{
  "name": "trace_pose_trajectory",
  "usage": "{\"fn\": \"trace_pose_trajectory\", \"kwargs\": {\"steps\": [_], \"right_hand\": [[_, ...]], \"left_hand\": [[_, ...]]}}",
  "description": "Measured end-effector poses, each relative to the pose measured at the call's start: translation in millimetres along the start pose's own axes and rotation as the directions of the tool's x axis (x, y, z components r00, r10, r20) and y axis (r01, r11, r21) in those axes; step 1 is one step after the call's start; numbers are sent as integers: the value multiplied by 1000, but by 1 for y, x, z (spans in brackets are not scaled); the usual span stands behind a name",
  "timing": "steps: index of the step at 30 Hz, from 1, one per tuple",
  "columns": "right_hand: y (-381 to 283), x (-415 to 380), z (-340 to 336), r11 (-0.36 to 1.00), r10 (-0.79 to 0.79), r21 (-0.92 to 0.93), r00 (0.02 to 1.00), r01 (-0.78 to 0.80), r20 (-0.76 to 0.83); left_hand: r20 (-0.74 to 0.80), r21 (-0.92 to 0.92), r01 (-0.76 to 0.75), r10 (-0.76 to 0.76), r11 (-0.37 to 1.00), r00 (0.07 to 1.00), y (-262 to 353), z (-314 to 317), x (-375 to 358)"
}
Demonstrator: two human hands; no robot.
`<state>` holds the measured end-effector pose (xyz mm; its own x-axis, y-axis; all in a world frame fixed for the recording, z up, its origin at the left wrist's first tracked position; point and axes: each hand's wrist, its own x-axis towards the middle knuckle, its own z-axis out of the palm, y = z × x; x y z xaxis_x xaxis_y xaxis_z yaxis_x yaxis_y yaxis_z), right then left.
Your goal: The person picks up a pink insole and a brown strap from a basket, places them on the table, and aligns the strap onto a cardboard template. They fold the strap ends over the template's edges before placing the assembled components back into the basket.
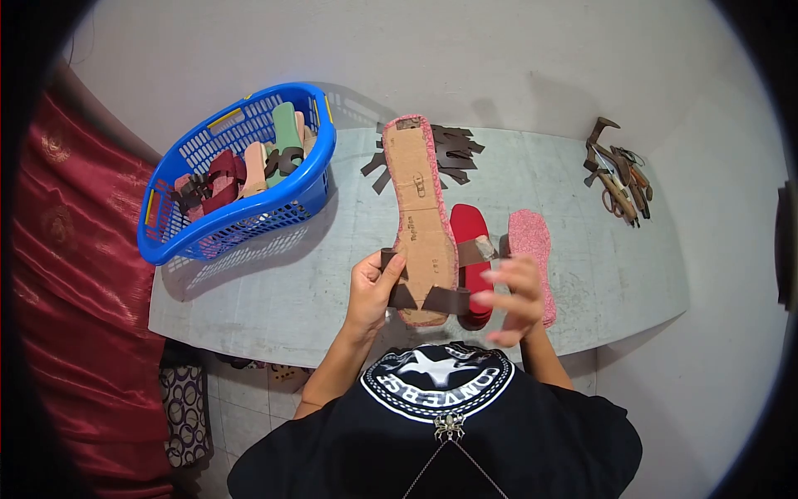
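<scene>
My left hand (370, 291) grips the edge of a sandal sole (416, 187), thumb on top. Its tan cardboard underside faces me, with pink speckled fabric folded round the rim. Dark brown straps (446, 300) cross the sole's near end, one sticking out on the right. My right hand (517, 301), smeared by motion, hovers just right of that strap end with fingers apart and nothing visible in them. Beyond it lie a stack of red soles (470, 224), with a brownish strip and a pale crumpled piece on it, and pink speckled soles (529, 233).
Several dark brown strips (455, 152) lie at the back of the table (349, 224). A blue basket (318, 179) of finished-looking sandals stands at the left. Hand tools and a metal shoe anvil (594, 150) rest at the right. A red curtain (91, 316) hangs at the left.
</scene>
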<state>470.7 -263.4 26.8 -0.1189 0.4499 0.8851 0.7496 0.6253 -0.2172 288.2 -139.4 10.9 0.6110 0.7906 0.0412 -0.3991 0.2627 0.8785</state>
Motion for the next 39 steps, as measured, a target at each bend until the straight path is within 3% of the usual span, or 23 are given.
{"fn": "trace_pose_trajectory", "kwargs": {"steps": [1, 2, 3, 4, 5, 6, 8, 10, 12, 14, 16, 18, 20, 21, 23, 26, 29, 33, 39], "right_hand": [[6, -9, 7, 975, 200, 145, 951, -169, -234], [9, -16, 12, 902, 409, 320, 810, -290, -420], [16, -18, 10, 902, 411, 315, 809, -295, -420], [26, -15, 7, 638, 683, 677, 676, -367, -278], [32, -16, 5, 247, 848, 906, 530, -345, -30], [36, -23, 9, 252, 848, 905, 529, -343, -36], [41, -28, 15, 224, 680, 841, 698, -492, 226], [44, -30, 19, 279, 629, 804, 733, -526, 261], [50, -33, 22, 65, 442, 896, 818, -438, 368], [54, -26, 19, 102, 433, 873, 812, -476, 392], [53, -15, 13, 238, 375, 775, 792, -585, 482], [51, -8, 10, 211, 377, 741, 752, -638, 540], [50, -6, 11, 322, 377, 672, 741, -667, 555], [48, -3, 11, 315, 369, 671, 738, -671, 565], [40, 5, 8, 605, 382, 470, 752, -643, 537], [27, 16, 8, 699, 430, 318, 732, -640, 528], [20, 20, 9, 759, 447, 211, 728, -616, 519], [20, 21, 8, 781, 407, 221, 745, -584, 528], [17, 21, 11, 658, 463, 324, 704, -680, 538]], "left_hand": [[4, -3, 2, -2, 1000, 1000, 1, 0, 0], [15, -3, 12, -12, 1000, 1000, 2, -1, -1], [27, -4, 25, -24, 1000, 999, 2, 0, -2], [32, -6, 29, -28, 1000, 999, 1, 1, -3], [47, -15, 49, -48, 999, 998, 1, 3, -3], [62, -22, 68, -66, 997, 996, 1, 4, -3], [74, -11, 79, -78, 997, 994, -2, 6, -3], [74, 0, 89, -89, 996, 993, -6, 8, -4], [47, 31, 119, -121, 992, 992, -10, 8, -5], [21, 31, 115, -116, 993, 993, -14, 5, -6], [-2, 30, 112, -112, 993, 994, -13, 7, -9], [-72, 113, 73, -65, 991, 995, -10, 11, -13], [-114, 140, 40, -24, 989, 993, -13, 15, -19], [-144, 173, 6, 19, 985, 989, -15, 16, -22], [-173, 221, -25, 64, 975, 983, -23, 14, -26], [-198, 330, -76, 148, 941, 969, -26, 16, -32], [-212, 420, -87, 191, 904, 958, -24, 24, -42], [-236, 434, -91, 211, 896, 949, -24, 30, -48], [-257, 388, -108, 220, 915, 941, -20, 39, -58]]}}
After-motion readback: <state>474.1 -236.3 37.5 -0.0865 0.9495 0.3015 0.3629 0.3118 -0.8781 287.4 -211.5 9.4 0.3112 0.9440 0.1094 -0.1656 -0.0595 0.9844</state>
